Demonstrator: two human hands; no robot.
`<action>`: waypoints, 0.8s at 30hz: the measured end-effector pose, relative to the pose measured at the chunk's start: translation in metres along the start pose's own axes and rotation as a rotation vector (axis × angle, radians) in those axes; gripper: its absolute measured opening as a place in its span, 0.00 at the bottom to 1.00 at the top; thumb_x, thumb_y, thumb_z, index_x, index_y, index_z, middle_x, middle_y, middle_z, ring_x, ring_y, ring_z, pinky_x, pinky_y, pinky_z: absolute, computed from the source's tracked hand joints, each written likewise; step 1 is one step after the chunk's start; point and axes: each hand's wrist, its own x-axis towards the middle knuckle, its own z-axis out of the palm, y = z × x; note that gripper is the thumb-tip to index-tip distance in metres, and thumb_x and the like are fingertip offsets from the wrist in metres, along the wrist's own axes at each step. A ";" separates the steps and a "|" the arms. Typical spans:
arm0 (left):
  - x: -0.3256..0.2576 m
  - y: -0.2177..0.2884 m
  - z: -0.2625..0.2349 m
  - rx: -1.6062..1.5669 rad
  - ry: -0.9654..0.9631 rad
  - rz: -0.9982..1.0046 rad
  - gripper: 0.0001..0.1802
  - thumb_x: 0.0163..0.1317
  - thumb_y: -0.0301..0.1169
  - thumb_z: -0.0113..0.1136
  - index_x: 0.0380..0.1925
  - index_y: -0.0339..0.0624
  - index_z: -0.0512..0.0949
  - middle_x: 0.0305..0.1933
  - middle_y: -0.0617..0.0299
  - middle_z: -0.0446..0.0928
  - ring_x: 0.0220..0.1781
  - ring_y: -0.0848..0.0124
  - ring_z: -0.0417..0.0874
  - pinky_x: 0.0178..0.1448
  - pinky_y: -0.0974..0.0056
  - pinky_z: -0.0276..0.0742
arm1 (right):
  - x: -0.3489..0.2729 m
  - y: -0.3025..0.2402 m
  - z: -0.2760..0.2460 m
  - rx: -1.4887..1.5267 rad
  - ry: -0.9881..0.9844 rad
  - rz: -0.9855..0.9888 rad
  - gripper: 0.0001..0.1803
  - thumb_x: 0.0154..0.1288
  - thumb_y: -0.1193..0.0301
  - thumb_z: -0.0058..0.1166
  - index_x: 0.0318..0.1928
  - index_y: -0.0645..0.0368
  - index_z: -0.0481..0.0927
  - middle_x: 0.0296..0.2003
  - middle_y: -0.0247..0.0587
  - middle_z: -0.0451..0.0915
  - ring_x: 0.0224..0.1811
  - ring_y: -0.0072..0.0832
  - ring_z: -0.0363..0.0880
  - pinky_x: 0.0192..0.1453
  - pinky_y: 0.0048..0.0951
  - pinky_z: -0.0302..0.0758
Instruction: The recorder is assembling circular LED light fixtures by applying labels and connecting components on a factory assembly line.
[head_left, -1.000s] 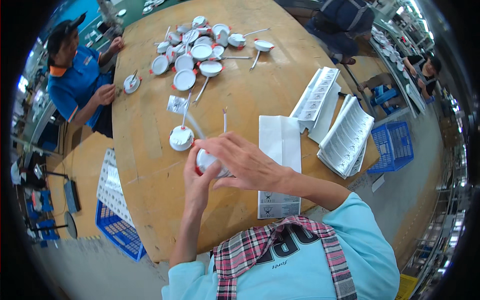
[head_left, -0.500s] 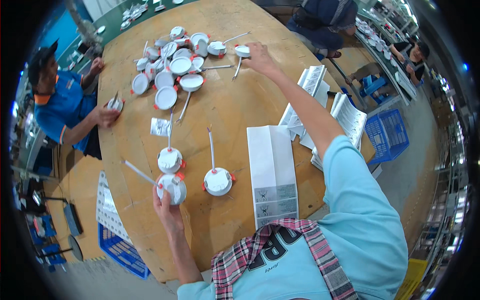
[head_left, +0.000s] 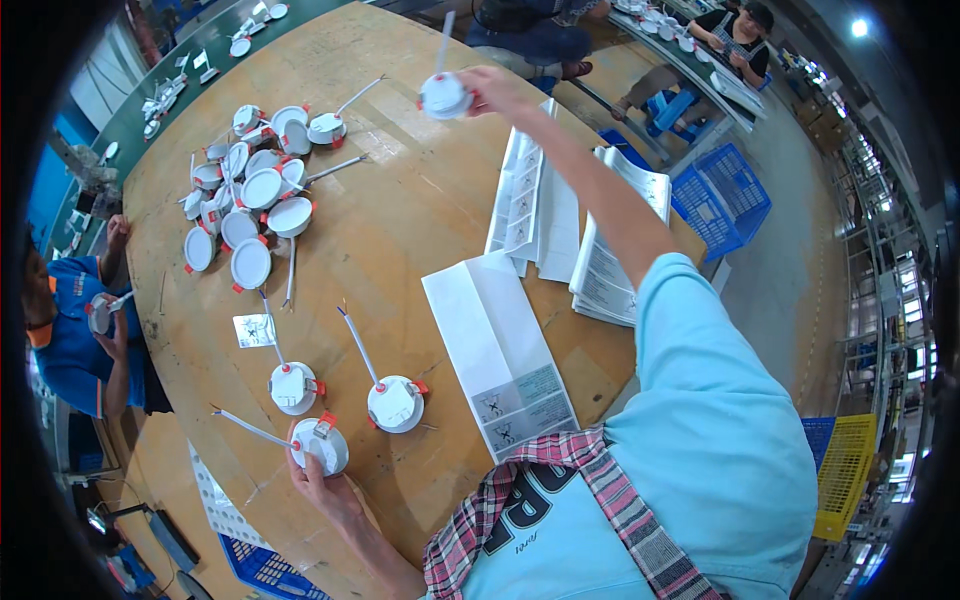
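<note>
My left hand (head_left: 328,490) grips a round white downlight (head_left: 324,452) with its grey cable pointing up to the left, near the table's front left edge. Stretched far forward, my right hand (head_left: 486,92) pinches another downlight (head_left: 443,97) above the table, its back and cable turned upward. Two more downlights, one (head_left: 292,390) just beyond my left hand and one (head_left: 396,405) to its right, lie back side up with red-tipped spring clips. A heap of downlights (head_left: 262,188), many face up, covers the table's far left. A small printed label (head_left: 255,331) touches a cable.
Printed label sheets (head_left: 505,350) lie before my chest, with further sheets (head_left: 520,200) and a stack (head_left: 610,270) under my right arm. At the left edge a person in blue (head_left: 80,310) holds a downlight. Blue baskets (head_left: 722,195) stand on the floor beyond the wooden table (head_left: 400,200).
My right hand has lifted its downlight off the far table and turned it back side up. The left hand keeps its downlight. The person at left has raised theirs. My view has shifted right.
</note>
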 end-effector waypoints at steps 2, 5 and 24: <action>0.002 0.001 0.002 -0.003 -0.019 0.051 0.29 0.64 0.36 0.56 0.62 0.36 0.63 0.54 0.55 0.74 0.53 0.68 0.78 0.52 0.64 0.78 | -0.025 0.000 -0.044 0.119 -0.075 0.025 0.18 0.64 0.57 0.52 0.37 0.60 0.79 0.24 0.33 0.76 0.21 0.20 0.74 0.24 0.26 0.71; 0.002 0.003 0.011 -0.029 -0.002 0.052 0.30 0.63 0.34 0.57 0.62 0.34 0.62 0.54 0.53 0.73 0.55 0.65 0.77 0.57 0.60 0.76 | -0.063 0.027 -0.095 -0.077 -0.231 0.142 0.16 0.66 0.58 0.49 0.31 0.57 0.79 0.22 0.30 0.73 0.21 0.16 0.68 0.22 0.21 0.61; -0.027 0.030 0.026 0.184 0.086 -0.009 0.20 0.66 0.31 0.54 0.57 0.40 0.72 0.47 0.63 0.78 0.46 0.79 0.78 0.50 0.71 0.73 | -0.190 -0.032 -0.003 -0.836 0.038 -0.495 0.14 0.56 0.74 0.59 0.45 0.59 0.79 0.46 0.43 0.76 0.51 0.39 0.73 0.58 0.37 0.67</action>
